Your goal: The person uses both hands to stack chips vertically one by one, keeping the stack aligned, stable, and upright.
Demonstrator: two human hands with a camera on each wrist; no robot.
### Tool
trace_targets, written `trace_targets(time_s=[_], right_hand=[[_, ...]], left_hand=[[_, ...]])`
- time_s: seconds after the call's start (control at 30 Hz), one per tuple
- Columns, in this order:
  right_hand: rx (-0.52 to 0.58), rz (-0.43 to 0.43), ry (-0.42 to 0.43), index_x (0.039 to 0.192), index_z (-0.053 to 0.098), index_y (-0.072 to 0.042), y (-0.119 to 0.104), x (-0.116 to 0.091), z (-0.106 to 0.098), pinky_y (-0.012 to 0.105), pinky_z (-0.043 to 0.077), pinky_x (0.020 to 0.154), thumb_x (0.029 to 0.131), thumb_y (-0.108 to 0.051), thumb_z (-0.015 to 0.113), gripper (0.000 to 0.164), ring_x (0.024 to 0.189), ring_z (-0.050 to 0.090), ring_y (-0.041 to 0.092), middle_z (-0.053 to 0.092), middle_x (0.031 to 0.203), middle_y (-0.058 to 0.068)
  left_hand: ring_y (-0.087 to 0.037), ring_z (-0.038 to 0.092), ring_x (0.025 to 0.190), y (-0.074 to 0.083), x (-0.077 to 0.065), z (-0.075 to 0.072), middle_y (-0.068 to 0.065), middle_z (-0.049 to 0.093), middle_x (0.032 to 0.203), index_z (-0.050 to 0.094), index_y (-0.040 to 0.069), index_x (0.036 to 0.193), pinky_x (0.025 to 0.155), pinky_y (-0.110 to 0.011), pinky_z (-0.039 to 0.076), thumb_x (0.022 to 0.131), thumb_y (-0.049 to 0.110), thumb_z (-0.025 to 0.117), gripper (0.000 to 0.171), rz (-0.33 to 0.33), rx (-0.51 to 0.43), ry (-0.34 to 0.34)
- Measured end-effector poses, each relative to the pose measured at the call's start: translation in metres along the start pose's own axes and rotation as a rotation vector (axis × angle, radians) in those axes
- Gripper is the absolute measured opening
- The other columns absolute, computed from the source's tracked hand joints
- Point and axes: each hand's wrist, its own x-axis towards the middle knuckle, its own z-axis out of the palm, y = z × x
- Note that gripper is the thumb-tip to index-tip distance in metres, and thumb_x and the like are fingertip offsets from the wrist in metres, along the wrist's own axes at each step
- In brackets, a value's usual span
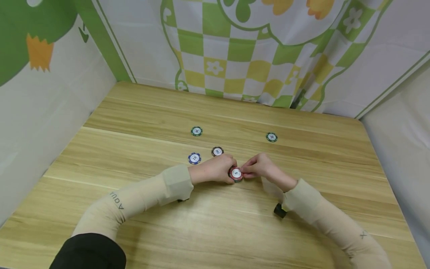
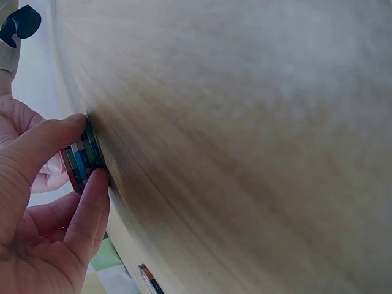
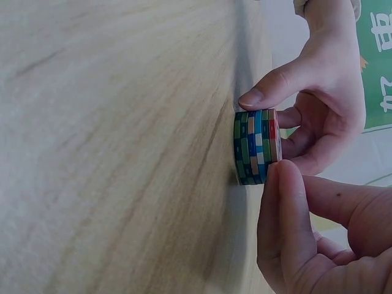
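Observation:
A short stack of poker chips stands on the table, with green, blue and other coloured edges seen from the side. On top lies a red poker chip marked 5. My left hand grips the stack from the left, thumb on the near side and fingers round the far side. From the right, my right hand pinches the edge of the red chip with its fingertips. In the right wrist view the red chip sits level with the stack. Part of the stack is hidden behind the fingers.
Beyond my left hand, a blue poker chip marked 10 and a black poker chip lie flat. Farther back are a green chip on the left and another green chip on the right. Printed curtains border the wooden table.

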Motion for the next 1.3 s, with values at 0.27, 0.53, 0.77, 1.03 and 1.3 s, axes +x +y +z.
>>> trace_targets(time_s=[0.27, 0.53, 0.77, 1.03, 1.3], right_hand=[[-0.009, -0.008, -0.002, 0.097, 0.063, 0.012, 0.000, 0.000, 0.000, 0.024, 0.053, 0.063, 0.083, 0.001, 0.062, 0.018, 0.064, 0.064, 0.010, 0.067, 0.089, 0.018], [-0.011, -0.006, -0.005, 0.098, 0.063, 0.012, -0.001, -0.001, 0.000, 0.024, 0.053, 0.064, 0.083, 0.001, 0.062, 0.019, 0.064, 0.064, 0.010, 0.066, 0.088, 0.018], [-0.075, -0.040, -0.026, 0.097, 0.064, 0.011, -0.001, -0.001, -0.004, 0.024, 0.053, 0.063, 0.084, -0.003, 0.063, 0.020, 0.064, 0.063, 0.009, 0.067, 0.085, 0.015], [-0.213, -0.131, -0.035, 0.103, 0.061, 0.011, -0.010, -0.005, -0.022, 0.031, 0.054, 0.068, 0.085, -0.011, 0.063, 0.028, 0.073, 0.065, 0.017, 0.066, 0.087, 0.017], [-0.391, -0.160, 0.073, 0.105, 0.064, 0.003, -0.022, -0.012, -0.042, 0.035, 0.053, 0.071, 0.086, -0.021, 0.062, 0.031, 0.082, 0.065, 0.027, 0.067, 0.090, 0.015]], left_hand=[[-0.011, 0.053, 0.075, -0.001, 0.001, 0.000, -0.002, 0.061, 0.082, 0.064, 0.004, 0.089, 0.068, -0.022, 0.044, 0.068, 0.022, 0.078, 0.032, -0.003, 0.004, -0.011], [-0.011, 0.053, 0.076, -0.001, 0.002, 0.001, -0.002, 0.059, 0.084, 0.064, 0.004, 0.090, 0.068, -0.021, 0.044, 0.068, 0.023, 0.079, 0.033, -0.016, 0.007, -0.023], [-0.012, 0.054, 0.075, -0.001, 0.002, 0.000, -0.002, 0.061, 0.083, 0.064, 0.004, 0.089, 0.069, -0.022, 0.045, 0.068, 0.022, 0.078, 0.032, -0.001, 0.024, -0.020], [-0.013, 0.056, 0.077, 0.000, 0.002, 0.000, -0.004, 0.061, 0.085, 0.064, 0.003, 0.090, 0.071, -0.022, 0.046, 0.067, 0.021, 0.079, 0.032, -0.004, 0.018, -0.021], [-0.014, 0.056, 0.077, 0.000, 0.002, 0.000, -0.004, 0.062, 0.083, 0.064, 0.003, 0.088, 0.071, -0.023, 0.046, 0.067, 0.021, 0.079, 0.032, -0.001, 0.022, -0.022]])
